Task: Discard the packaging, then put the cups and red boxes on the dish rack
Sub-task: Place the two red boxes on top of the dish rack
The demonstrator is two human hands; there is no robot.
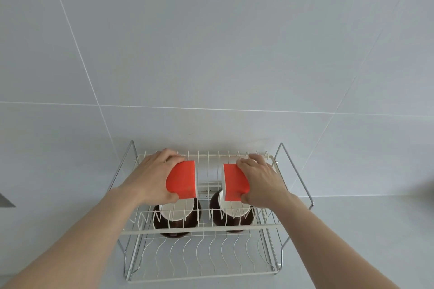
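Red cardboard fills both my palms: my left hand [153, 177] clamps one flat red box [182, 179], my right hand [259, 179] the other red box [233, 182], each stood on edge, long axis running away from me. Directly beneath lies the top tier of the white wire dish rack [202, 229]. Under it sit two brown-and-white cups [177, 214], one below each hand.

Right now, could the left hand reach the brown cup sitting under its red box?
Probably not directly. The left hand is shut on a red box at the upper tier, whose wires cover the cup. It would have to let go and come in under from the front.
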